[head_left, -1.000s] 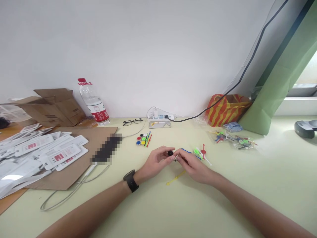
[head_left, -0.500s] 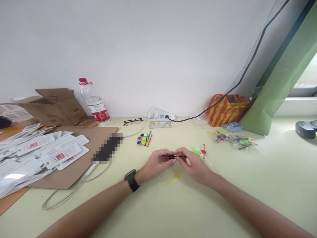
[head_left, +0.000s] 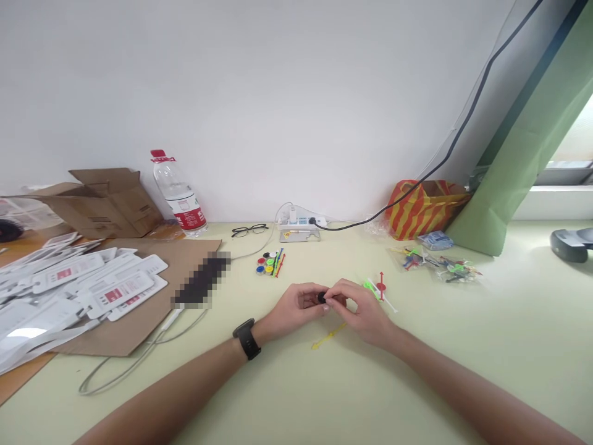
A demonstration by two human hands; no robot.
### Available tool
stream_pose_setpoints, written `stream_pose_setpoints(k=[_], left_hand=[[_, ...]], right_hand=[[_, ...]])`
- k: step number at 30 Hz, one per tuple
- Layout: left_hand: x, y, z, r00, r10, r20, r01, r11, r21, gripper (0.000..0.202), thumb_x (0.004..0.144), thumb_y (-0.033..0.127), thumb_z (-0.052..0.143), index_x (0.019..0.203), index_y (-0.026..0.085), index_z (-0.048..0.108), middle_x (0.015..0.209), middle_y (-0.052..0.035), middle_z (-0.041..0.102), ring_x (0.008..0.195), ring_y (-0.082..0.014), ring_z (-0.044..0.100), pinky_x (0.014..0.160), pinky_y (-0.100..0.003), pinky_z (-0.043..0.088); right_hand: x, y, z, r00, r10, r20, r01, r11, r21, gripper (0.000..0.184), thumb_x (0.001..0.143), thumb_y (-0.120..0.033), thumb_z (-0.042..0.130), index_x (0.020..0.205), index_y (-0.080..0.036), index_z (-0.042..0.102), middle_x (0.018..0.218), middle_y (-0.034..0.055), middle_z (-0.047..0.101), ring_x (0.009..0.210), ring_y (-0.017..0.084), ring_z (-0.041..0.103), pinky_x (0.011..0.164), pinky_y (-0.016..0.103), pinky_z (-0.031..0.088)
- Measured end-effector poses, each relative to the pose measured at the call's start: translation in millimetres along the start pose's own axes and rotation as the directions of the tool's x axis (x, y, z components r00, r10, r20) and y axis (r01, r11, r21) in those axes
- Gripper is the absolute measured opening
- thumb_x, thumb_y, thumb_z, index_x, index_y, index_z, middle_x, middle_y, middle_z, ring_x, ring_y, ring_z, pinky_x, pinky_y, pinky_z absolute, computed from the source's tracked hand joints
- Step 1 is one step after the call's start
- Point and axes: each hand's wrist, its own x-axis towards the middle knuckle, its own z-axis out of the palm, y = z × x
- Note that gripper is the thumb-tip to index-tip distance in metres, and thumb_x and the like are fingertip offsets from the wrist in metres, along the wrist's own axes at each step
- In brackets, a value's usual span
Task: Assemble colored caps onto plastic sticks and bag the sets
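Observation:
Between the fingertips of both hands is a small black arrow spinner (head_left: 321,298); its round base shows, while most of its pointer is hidden by the fingers. My left hand (head_left: 295,303), with a black watch (head_left: 247,339) at the wrist, pinches it from the left. From the right, the thumb and fingers of my right hand (head_left: 364,312) close on it. A yellow arrow spinner (head_left: 328,336) lies on the table just below the hands. Beside my right hand lie a red arrow spinner (head_left: 381,286), a green one (head_left: 369,285) and a white pointer (head_left: 391,305).
Coloured discs (head_left: 261,270) and loose arrows (head_left: 280,263) lie beyond my left hand. Behind are glasses (head_left: 250,230), a power strip (head_left: 301,220) and a bottle (head_left: 185,204). White tags on cardboard (head_left: 194,250) fill the left; bagged pieces (head_left: 456,269) and a striped bag (head_left: 424,207) stand right.
The black arrow spinner has turned in my fingers: its pointer stretched sideways between the hands before, and now mainly the round base shows. Both hands stay in nearly the same place.

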Motion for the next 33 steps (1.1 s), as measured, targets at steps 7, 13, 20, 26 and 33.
stream_pose_setpoints(k=[7,13,20,26,33], left_hand=[[-0.5,-1.7,1.0,0.994,0.070,-0.082,-0.053,0.980,0.190,0.034,0.094,0.040,0.068,0.123,0.023,0.074,0.116,-0.0124,0.073,0.106,-0.0266,0.069,0.090,-0.039,0.058],[-0.8,-5.3,0.2,0.985,0.133,-0.107,-0.102,0.961,0.258,0.027,0.095,0.036,0.068,0.115,0.021,0.076,0.108,-0.0112,0.072,0.101,-0.0236,0.069,0.089,-0.037,0.059],[-2.4,-2.9,0.2,0.977,0.155,-0.145,-0.100,0.939,0.330,0.019,0.092,0.029,0.070,0.106,0.020,0.078,0.103,-0.0085,0.078,0.094,-0.0227,0.073,0.089,-0.038,0.061],[-3.4,-1.7,-1.5,0.974,0.161,-0.157,-0.080,0.901,0.427,0.018,0.090,0.031,0.072,0.103,0.021,0.080,0.104,-0.0074,0.080,0.093,-0.0234,0.075,0.086,-0.036,0.060],[-4.7,0.3,-0.2,0.969,0.204,-0.141,-0.116,0.876,0.468,0.014,0.092,0.029,0.070,0.101,0.020,0.078,0.097,-0.0054,0.079,0.087,-0.0200,0.073,0.079,-0.031,0.057]], right_hand=[[3.6,5.4,1.1,0.991,0.131,0.041,-0.137,0.965,0.225,0.016,0.098,-0.036,0.058,0.104,-0.022,0.059,0.087,0.0031,0.068,0.080,0.018,0.065,0.072,0.031,0.052],[3.8,7.2,1.9,0.990,0.138,0.009,-0.137,0.972,0.192,0.019,0.095,-0.041,0.061,0.098,-0.022,0.060,0.084,0.0029,0.068,0.074,0.017,0.061,0.067,0.031,0.050],[3.0,5.4,-0.8,0.988,0.148,-0.039,-0.143,0.983,0.114,0.015,0.095,-0.037,0.061,0.095,-0.022,0.061,0.069,-0.0015,0.056,0.064,0.016,0.052,0.058,0.028,0.044],[1.9,3.1,-1.7,0.989,0.140,-0.051,-0.135,0.987,0.088,0.012,0.096,-0.033,0.060,0.094,-0.022,0.062,0.069,-0.0017,0.055,0.065,0.016,0.052,0.058,0.028,0.042],[2.9,1.8,-3.2,0.988,0.146,-0.042,-0.141,0.984,0.105,0.012,0.096,-0.032,0.060,0.094,-0.021,0.064,0.074,0.0003,0.059,0.068,0.016,0.053,0.059,0.028,0.041]])
